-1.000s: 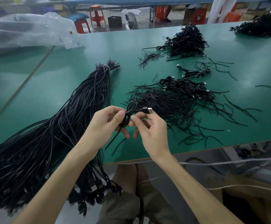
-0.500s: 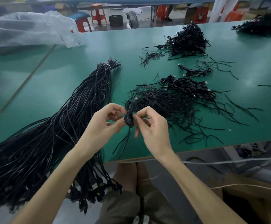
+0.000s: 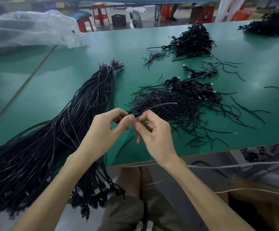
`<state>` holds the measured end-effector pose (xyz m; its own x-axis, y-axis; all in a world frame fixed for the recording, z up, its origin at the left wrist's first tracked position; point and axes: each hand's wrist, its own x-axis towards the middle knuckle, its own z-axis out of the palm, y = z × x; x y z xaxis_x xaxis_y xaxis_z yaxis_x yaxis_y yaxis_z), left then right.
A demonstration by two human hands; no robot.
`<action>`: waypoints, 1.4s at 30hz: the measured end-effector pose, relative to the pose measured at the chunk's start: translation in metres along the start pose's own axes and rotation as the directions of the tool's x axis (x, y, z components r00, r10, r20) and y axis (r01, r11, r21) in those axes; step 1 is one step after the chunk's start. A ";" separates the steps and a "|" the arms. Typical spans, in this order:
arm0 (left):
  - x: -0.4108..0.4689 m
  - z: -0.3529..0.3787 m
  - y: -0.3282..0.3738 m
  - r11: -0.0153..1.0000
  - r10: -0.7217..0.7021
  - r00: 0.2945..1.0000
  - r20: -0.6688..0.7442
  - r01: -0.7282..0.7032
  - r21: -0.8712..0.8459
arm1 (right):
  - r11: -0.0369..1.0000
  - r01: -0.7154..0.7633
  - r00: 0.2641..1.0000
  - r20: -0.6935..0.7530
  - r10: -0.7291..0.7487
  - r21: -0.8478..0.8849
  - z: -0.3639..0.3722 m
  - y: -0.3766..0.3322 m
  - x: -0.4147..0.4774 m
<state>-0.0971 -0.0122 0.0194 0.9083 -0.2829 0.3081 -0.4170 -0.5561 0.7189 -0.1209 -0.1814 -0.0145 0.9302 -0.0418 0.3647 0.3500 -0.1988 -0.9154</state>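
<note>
Pinching one black cable (image 3: 153, 107) between them, both hands (image 3: 132, 132) hold it above the green table (image 3: 69, 90).

On the table (image 3: 152, 39), the long cable bundle (image 3: 60, 130) lies left, the loose tie pile (image 3: 177, 104) right, coiled cables (image 3: 193, 39) behind it, and the plastic bag (image 3: 27, 29) far left.

The thin black plastic-sheathed cable (image 3: 153, 107) I work on looks matt and smooth, with a reddish tip. My flat green table top (image 3: 65, 90) has a smooth, softly sheened covering. The big tied bundle of black cables (image 3: 65, 134) shines faintly along its plastic jackets. The crumpled clear plastic bag (image 3: 32, 29) is glossy and wrinkled. Plugs in the loose pile of coiled black cables (image 3: 192, 87) glint like metal.
</note>
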 end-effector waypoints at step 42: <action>0.011 -0.008 0.005 0.842 -0.454 0.844 0.284 0.511 -0.175 | 0.490 0.550 0.775 0.195 -0.602 -0.676 -0.004 0.001 -0.004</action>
<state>-0.0893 -0.0118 0.0316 0.9472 -0.2089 -0.2433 0.1188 -0.4762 0.8713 -0.1249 -0.1856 -0.0158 0.5316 0.2782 0.8000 0.6085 -0.7824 -0.1323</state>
